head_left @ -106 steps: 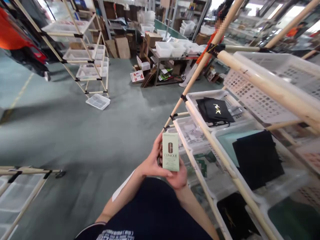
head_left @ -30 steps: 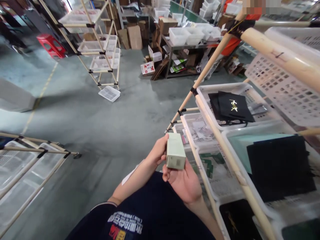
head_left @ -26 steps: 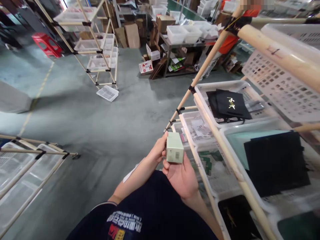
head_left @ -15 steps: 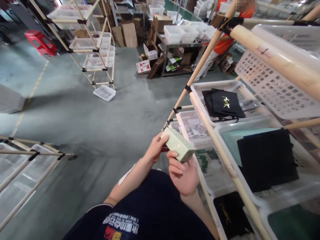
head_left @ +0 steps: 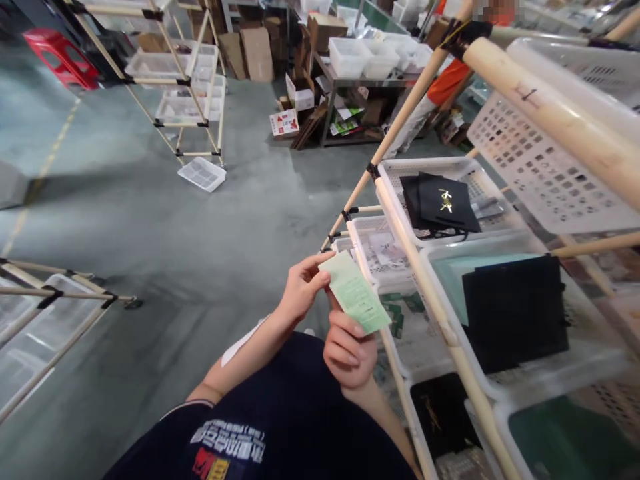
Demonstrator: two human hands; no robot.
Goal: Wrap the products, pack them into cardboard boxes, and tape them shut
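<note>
A pale green carton [head_left: 355,293] is held in front of my chest, tilted with one broad printed face turned up. My left hand [head_left: 300,289] pinches its upper left corner with thumb and fingers. My right hand [head_left: 349,348] curls under and around its lower end, fingers closed. Both hands hover just left of a slanted rack of white plastic baskets [head_left: 505,200].
The rack's wooden poles [head_left: 430,287] carry baskets with black bags [head_left: 440,203] and a black folded item [head_left: 515,310]. Another rack [head_left: 185,100] and a loose white tray [head_left: 201,173] stand on the grey floor. A person in orange [head_left: 445,77] is beside a cluttered table [head_left: 360,73]. A low rack [head_left: 45,313] is at left.
The carton has been turned in my hands from upright with its front facing me, through end-on, to lying slanted with a broad face up. The view has tipped slightly down.
</note>
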